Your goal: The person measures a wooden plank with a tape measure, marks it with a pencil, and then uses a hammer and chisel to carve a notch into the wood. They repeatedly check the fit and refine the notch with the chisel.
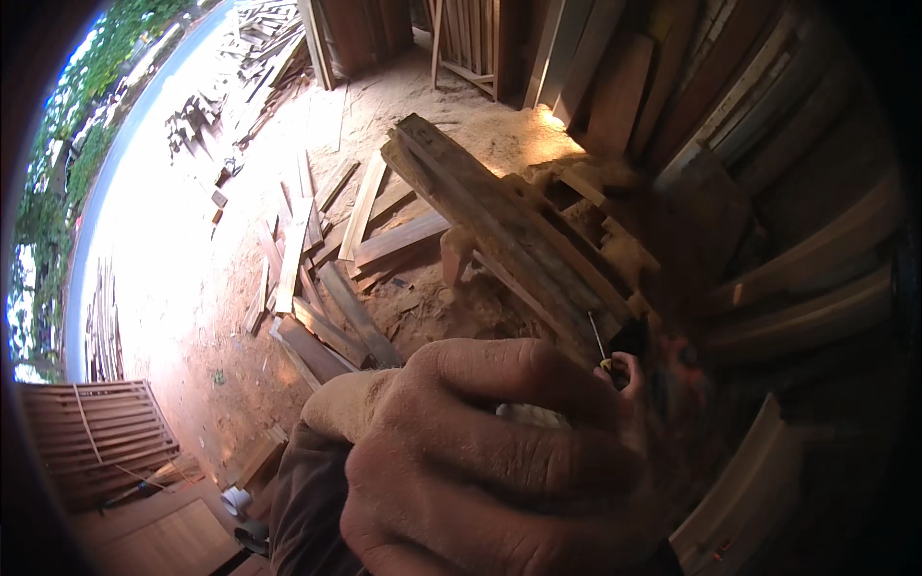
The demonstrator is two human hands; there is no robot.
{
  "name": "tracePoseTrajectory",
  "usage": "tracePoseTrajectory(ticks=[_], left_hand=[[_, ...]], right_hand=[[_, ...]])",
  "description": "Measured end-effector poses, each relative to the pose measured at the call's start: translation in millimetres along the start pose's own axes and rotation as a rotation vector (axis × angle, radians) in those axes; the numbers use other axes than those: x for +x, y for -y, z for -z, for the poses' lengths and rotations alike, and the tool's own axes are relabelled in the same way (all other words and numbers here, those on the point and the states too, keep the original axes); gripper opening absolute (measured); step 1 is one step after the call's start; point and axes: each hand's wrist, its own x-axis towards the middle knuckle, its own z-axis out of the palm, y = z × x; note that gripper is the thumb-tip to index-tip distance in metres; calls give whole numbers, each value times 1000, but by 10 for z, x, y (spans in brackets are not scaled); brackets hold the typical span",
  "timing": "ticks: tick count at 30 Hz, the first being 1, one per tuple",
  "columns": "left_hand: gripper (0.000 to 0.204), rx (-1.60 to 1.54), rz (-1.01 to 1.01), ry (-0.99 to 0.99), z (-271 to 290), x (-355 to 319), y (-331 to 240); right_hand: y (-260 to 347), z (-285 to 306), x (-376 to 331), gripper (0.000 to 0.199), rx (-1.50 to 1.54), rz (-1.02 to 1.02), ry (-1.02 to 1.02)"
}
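Thin nail (597,338) stands tilted against the lower end of the wooden slat frame (509,230), pinched at its foot by fingertips (626,370); apparently just set, not yet driven in. Nearer the camera, a large hand (490,451) clenched into a fist, contents hidden; left or right cannot be told. Beyond, loose planks (327,259) scattered over the sawdust floor (192,317).

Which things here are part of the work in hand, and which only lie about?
In hand:
- hand, fingers at a thin nail
- wooden frame

Lying about:
- loose planks on the ground
- scrap pile
- slatted panel
- boards leaning at the wall
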Motion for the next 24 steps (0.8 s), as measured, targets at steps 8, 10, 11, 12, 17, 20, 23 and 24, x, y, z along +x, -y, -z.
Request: tracePoseTrajectory(ticks=[8, 10, 11, 12, 17, 20, 23, 24], left_hand=[[42, 81, -116, -123, -220, -24, -186], [41, 81, -128, -146, -282, 3, -129], [40, 110, -125, -136, -314, 51, -130], [40, 127, -129, -128, -316, 89, -129], [38, 145, -234, -163, -49, 218, 51], [37, 116, 47, -133, -111, -41, 611], [58, 369, 640, 142, -349, -1022, 1509], [70, 527, 761, 370, -366, -1497, 1694]], right_hand=[[758, 336, -291, 36, 91, -227, 26], [596, 302, -316, 28, 308, -14, -51], [451, 229, -348, 24, 439, 79, -53], [356, 160, -337, 21, 420, 102, -57], [286, -27, -244, 9, 303, 145, -160], [248, 161, -110, 6, 158, 214, -205], [291, 152, -72, 6, 121, 302, -170], [278, 169, -82, 7, 66, 297, -154]])
